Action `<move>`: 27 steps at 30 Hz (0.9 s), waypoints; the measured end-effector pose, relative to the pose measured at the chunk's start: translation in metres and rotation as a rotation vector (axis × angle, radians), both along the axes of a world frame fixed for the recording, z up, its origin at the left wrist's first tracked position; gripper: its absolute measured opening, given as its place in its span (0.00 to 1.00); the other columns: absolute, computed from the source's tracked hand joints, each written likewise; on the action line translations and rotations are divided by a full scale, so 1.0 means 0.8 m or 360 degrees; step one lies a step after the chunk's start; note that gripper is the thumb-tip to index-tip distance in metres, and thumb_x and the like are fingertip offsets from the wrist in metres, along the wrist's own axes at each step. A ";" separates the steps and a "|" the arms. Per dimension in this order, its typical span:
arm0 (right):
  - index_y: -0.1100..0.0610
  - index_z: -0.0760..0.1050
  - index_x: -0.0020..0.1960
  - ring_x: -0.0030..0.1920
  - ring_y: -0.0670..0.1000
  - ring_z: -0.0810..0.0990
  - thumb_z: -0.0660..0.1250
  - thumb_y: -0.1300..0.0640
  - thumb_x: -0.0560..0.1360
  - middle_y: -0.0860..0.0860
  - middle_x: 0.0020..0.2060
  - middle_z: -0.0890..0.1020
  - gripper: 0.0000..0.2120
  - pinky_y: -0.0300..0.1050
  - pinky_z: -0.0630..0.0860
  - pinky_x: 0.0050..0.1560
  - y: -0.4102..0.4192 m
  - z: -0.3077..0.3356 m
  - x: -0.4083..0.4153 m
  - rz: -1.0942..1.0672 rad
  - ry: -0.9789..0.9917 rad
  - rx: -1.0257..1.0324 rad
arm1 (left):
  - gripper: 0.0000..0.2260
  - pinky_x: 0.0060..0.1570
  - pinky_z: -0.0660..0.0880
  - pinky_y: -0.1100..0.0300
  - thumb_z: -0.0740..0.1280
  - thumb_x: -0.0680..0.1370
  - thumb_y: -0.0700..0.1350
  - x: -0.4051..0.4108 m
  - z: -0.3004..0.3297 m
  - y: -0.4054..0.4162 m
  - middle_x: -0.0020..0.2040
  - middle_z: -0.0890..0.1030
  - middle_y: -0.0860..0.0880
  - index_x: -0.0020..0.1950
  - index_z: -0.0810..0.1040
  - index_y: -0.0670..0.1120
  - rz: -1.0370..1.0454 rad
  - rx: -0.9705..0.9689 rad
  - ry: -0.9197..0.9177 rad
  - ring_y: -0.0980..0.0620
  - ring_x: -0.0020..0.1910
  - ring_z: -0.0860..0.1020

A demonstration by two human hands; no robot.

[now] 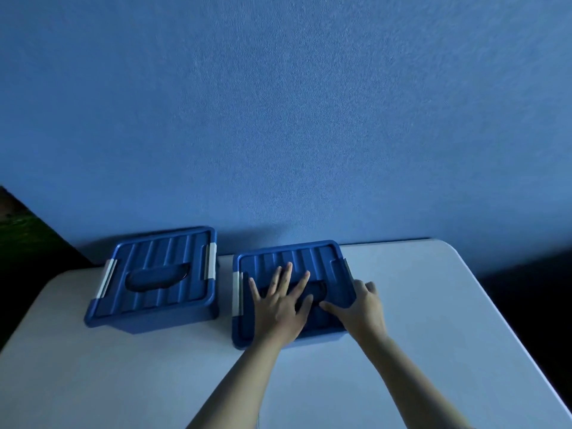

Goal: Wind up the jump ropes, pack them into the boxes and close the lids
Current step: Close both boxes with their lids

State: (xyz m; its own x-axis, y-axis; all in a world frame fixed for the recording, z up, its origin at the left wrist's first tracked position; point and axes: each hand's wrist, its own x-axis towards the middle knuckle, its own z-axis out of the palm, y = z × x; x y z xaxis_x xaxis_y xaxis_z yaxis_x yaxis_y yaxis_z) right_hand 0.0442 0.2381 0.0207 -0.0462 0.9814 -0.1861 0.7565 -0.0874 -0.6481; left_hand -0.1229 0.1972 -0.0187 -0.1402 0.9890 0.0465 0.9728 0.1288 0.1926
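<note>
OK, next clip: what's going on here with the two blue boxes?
A person is closing up the right blue box on a white table. The left hand lies flat, fingers spread, on its lid, while the right hand grips the lid's right edge where a latch would sit. The left blue box stands apart with its lid on and both pale latches against its sides. No jump rope is in sight.

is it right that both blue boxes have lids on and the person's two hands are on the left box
Not quite. The head view shows both lids on, but the left hand lies flat on the lid of the right box, and the right hand grips that same box's right edge. The left box stands untouched on the table.
</note>
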 end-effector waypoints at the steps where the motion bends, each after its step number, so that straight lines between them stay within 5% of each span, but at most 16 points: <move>1: 0.60 0.71 0.54 0.45 0.51 0.72 0.77 0.45 0.64 0.50 0.48 0.67 0.29 0.41 0.70 0.45 -0.002 -0.003 -0.001 0.0047 -0.0019 0.0077 | 0.23 0.66 0.40 0.30 0.49 0.79 0.64 0.000 0.000 0.000 0.77 0.60 0.52 0.74 0.61 0.64 -0.0009 0.0010 0.0015 0.50 0.75 0.61; 7: 0.60 0.74 0.55 0.52 0.54 0.69 0.64 0.41 0.75 0.50 0.54 0.71 0.22 0.44 0.71 0.54 -0.009 -0.007 -0.004 0.0417 -0.0429 0.0309 | 0.23 0.66 0.42 0.30 0.50 0.79 0.63 -0.001 0.001 0.000 0.77 0.62 0.51 0.73 0.64 0.63 -0.0023 -0.0026 -0.0003 0.49 0.75 0.63; 11: 0.59 0.76 0.54 0.50 0.57 0.75 0.62 0.33 0.69 0.50 0.50 0.76 0.31 0.50 0.74 0.54 -0.018 -0.012 -0.001 0.0436 -0.0578 0.0485 | 0.23 0.67 0.48 0.34 0.55 0.77 0.62 -0.005 0.006 -0.013 0.73 0.69 0.50 0.69 0.73 0.58 -0.0078 0.0021 -0.0046 0.49 0.72 0.68; 15: 0.60 0.65 0.68 0.62 0.54 0.64 0.57 0.26 0.67 0.50 0.63 0.68 0.44 0.48 0.68 0.65 -0.033 -0.015 -0.015 0.0399 -0.0616 0.0396 | 0.23 0.71 0.53 0.42 0.55 0.78 0.62 -0.016 0.001 -0.036 0.73 0.69 0.53 0.68 0.75 0.55 -0.0016 0.0145 -0.0062 0.50 0.73 0.66; 20: 0.61 0.57 0.74 0.66 0.55 0.59 0.56 0.28 0.70 0.50 0.68 0.62 0.45 0.45 0.60 0.71 -0.011 -0.007 -0.053 0.0426 -0.0602 0.0292 | 0.22 0.72 0.54 0.36 0.53 0.79 0.58 -0.055 0.009 -0.015 0.73 0.68 0.50 0.70 0.74 0.54 -0.0029 0.0265 -0.0085 0.49 0.73 0.66; 23: 0.60 0.55 0.74 0.67 0.56 0.57 0.57 0.29 0.71 0.51 0.69 0.59 0.44 0.46 0.58 0.72 0.008 -0.006 -0.077 0.0428 -0.0584 0.0250 | 0.20 0.73 0.43 0.38 0.57 0.80 0.55 -0.097 0.018 -0.008 0.73 0.70 0.47 0.70 0.73 0.54 0.0482 0.0556 -0.0068 0.44 0.73 0.66; 25: 0.60 0.55 0.74 0.68 0.56 0.56 0.57 0.30 0.71 0.51 0.69 0.58 0.43 0.46 0.59 0.71 0.019 -0.009 -0.086 0.0422 -0.0587 0.0253 | 0.24 0.71 0.40 0.35 0.57 0.79 0.55 -0.142 0.017 -0.014 0.75 0.65 0.44 0.74 0.67 0.51 0.0909 0.0390 -0.0185 0.42 0.75 0.60; 27: 0.59 0.56 0.73 0.68 0.56 0.56 0.57 0.30 0.71 0.51 0.69 0.58 0.43 0.47 0.61 0.71 0.024 -0.012 -0.093 0.0409 -0.0583 0.0265 | 0.27 0.71 0.46 0.32 0.54 0.79 0.57 -0.183 0.002 -0.029 0.75 0.65 0.42 0.76 0.63 0.48 0.0944 0.0167 -0.0174 0.42 0.75 0.60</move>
State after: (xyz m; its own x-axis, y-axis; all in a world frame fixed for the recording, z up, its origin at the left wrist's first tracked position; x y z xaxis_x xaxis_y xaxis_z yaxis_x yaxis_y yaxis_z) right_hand -0.0303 0.2570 0.0112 -0.2523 0.9646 -0.0766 0.9213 0.2152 -0.3240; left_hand -0.2697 0.1742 -0.0170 -0.6749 0.7320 0.0936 0.7150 0.6172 0.3283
